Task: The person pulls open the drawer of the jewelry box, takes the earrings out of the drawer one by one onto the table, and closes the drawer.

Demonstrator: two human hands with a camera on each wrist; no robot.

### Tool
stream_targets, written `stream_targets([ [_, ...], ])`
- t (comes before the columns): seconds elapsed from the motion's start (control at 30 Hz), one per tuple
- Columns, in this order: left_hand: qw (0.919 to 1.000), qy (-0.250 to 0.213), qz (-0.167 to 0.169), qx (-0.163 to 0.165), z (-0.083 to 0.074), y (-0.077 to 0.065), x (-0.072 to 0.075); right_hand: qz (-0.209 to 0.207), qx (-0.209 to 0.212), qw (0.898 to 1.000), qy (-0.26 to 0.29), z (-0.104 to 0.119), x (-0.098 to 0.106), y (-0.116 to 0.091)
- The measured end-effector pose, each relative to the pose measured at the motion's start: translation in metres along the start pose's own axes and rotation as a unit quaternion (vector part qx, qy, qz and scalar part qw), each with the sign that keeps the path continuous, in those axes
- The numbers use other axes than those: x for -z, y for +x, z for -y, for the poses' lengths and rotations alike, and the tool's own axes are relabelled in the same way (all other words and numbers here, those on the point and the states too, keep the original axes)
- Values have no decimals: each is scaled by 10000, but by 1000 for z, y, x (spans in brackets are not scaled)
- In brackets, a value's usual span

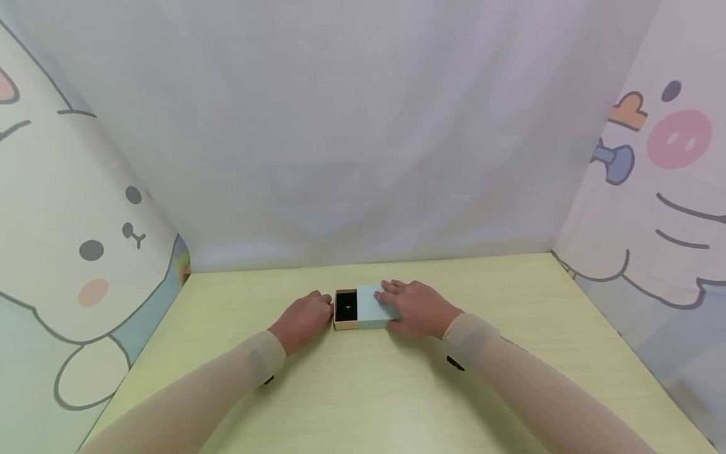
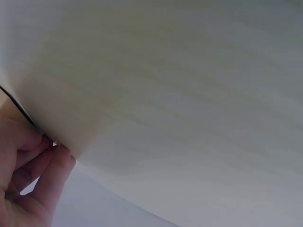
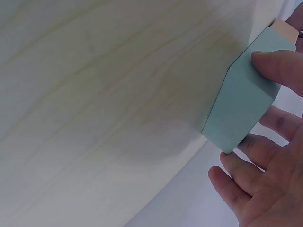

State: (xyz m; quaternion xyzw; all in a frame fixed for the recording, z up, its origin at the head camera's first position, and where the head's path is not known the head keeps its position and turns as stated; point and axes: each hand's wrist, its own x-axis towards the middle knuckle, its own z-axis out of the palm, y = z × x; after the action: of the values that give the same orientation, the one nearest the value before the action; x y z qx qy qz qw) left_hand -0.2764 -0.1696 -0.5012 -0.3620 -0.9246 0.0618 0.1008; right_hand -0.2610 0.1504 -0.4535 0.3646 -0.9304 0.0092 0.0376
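A slide-out gift box lies on the table, with a pale mint sleeve (image 1: pixel 368 308) and a tan inner tray (image 1: pixel 346 325) that sticks out to the left. Black padding (image 1: pixel 344 315) lines the tray, and a tiny silver star-like piece (image 1: pixel 348 307) sits on it. My left hand (image 1: pixel 302 323) is at the tray's outer end, thumb and fingertips pinched together there; the left wrist view shows its curled fingers (image 2: pixel 52 168) low at the left. My right hand (image 1: pixel 422 310) holds the sleeve, fingers over the top and thumb (image 3: pixel 279 66) against its near side.
The light wood table (image 1: pixel 363 391) spreads around the box. A plain pale curtain (image 1: pixel 363 157) hangs behind its far edge. Cloths with cartoon animals (image 1: pixel 85 208) hang at the left and right sides.
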Motion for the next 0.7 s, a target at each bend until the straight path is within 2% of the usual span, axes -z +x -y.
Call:
stream_targets([
  [0.1,10000,18,56,52,1,0,-2,-3,1,10000,-1,0,0,0],
  [0.13,9998,-8,151,124,-5,0,10,-3,-2,10000,11,0,0,0],
  [0.17,9997,-53,191,161,-7,0,15,1,-5,10000,19,0,0,0],
  [0.23,9996,-116,186,156,-9,0,20,-24,6,10000,27,1,0,0],
  [0.3,9998,-112,129,114,-5,0,13,-21,8,10000,32,0,0,-1],
  [0.4,10000,-61,-38,42,5,1,-8,-21,15,10000,20,0,0,-1],
  [0.47,9999,-93,-63,41,7,0,-12,-26,10,10000,9,0,0,-1],
  [0.53,9998,-173,-30,69,6,0,-8,-29,-1,10000,11,0,0,-1],
  [0.7,9988,-438,135,194,-4,-4,20,-20,-13,10000,-14,0,0,0],
])
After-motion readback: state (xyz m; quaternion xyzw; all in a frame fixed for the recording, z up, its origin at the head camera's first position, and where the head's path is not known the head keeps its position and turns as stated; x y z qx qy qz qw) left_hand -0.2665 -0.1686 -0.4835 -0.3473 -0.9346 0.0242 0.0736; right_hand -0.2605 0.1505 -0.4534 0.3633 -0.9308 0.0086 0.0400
